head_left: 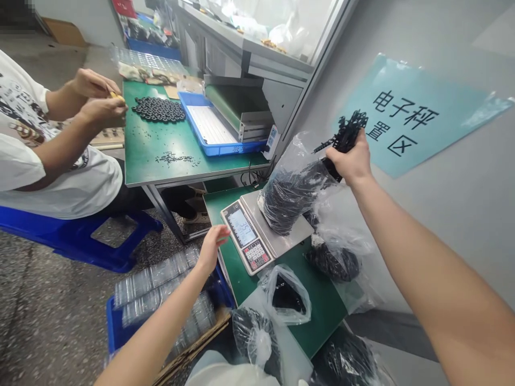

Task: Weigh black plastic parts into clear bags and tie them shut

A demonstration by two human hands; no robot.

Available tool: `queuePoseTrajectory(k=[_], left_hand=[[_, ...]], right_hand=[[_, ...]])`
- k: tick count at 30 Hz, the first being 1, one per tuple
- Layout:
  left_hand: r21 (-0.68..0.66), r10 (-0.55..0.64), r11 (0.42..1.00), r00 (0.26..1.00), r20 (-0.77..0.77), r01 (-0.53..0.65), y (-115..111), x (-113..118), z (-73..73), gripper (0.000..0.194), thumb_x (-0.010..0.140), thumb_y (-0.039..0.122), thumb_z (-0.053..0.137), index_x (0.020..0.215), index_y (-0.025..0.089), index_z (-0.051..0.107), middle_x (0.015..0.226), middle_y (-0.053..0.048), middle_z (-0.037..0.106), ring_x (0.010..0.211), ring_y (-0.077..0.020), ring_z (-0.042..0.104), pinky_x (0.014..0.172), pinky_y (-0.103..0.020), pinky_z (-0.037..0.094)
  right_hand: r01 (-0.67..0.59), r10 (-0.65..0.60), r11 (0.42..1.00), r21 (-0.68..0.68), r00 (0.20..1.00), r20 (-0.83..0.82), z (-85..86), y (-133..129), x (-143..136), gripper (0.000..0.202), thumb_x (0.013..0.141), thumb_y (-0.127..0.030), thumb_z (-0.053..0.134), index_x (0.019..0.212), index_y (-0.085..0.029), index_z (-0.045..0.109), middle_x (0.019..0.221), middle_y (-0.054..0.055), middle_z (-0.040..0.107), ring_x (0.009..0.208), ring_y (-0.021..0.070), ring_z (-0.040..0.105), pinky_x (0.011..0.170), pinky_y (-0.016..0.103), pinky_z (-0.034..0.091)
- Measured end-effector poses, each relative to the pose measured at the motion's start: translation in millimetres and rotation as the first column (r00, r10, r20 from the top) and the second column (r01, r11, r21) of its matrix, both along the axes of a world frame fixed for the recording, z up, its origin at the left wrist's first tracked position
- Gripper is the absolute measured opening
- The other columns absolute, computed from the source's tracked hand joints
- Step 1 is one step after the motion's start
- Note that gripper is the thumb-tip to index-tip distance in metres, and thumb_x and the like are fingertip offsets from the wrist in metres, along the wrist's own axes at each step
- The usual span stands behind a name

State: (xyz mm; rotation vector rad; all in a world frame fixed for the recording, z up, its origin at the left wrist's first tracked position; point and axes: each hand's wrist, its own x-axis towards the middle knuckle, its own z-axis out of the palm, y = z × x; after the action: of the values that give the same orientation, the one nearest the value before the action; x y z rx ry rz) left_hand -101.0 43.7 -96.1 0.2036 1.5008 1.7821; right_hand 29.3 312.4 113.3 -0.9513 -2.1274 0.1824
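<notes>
My right hand (352, 158) grips a bunch of thin black parts (348, 131) at the mouth of a tall clear plastic bag (287, 193). That bag, full of black parts, leans on the steel pan (303, 236) of an electronic scale. The scale's display (242, 226) is lit. Beside the display's left edge, my left hand (214, 246) is held with its fingers bent; whether anything is between them cannot be made out. An opened bag (287, 295) of black parts sits in front of the scale, and another bag (333, 260) lies to its right.
At the left, a person (52, 128) works small yellow parts over a green table (153, 142) bearing black rings. A blue tray (219, 146) stands by a small conveyor (237, 102). Below are a blue stool (112, 252) and a crate (115, 327) of clear plastic trays. A wall rises at right.
</notes>
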Motion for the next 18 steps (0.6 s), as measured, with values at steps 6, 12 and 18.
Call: queuePoseTrajectory(k=[6,12,18], left_hand=[[-0.194,-0.029,0.980,0.995,0.092,0.046,-42.2,36.3,-42.2,0.045,0.049,0.055,0.065,0.071,0.016,0.055,0.066,-0.003,0.060,0.062,-0.0155,0.057,0.057,-0.026,0.041],[-0.232,-0.086,0.967,0.993,0.076,0.102,-54.0,54.0,-51.3,0.045,0.052,0.056,0.062,0.073,0.017,0.054,0.067,-0.001,0.059,0.061,-0.0137,0.055,0.057,-0.025,0.041],[-0.266,-0.208,0.945,0.977,-0.040,0.190,-51.2,58.9,-51.6,0.035,0.065,0.049,0.057,0.074,0.016,0.052,0.067,0.000,0.056,0.061,-0.0127,0.053,0.058,-0.026,0.042]], right_hand=[[0.012,-0.012,1.000,-0.028,1.000,-0.011,5.7,-9.4,-3.8,0.046,0.067,-0.023,0.050,0.111,-0.012,0.040,0.094,0.004,0.057,0.091,0.0217,0.056,0.078,0.036,0.044],[0.000,-0.008,0.996,-0.085,0.996,-0.093,9.3,-17.0,-6.1,0.043,0.068,-0.018,0.053,0.109,-0.013,0.040,0.094,0.006,0.058,0.087,0.0212,0.057,0.077,0.034,0.045],[-0.017,-0.024,0.991,-0.136,0.954,-0.297,26.6,-19.7,-4.6,0.034,0.070,-0.010,0.054,0.101,-0.014,0.042,0.102,0.010,0.057,0.088,0.0187,0.055,0.078,0.030,0.046]])
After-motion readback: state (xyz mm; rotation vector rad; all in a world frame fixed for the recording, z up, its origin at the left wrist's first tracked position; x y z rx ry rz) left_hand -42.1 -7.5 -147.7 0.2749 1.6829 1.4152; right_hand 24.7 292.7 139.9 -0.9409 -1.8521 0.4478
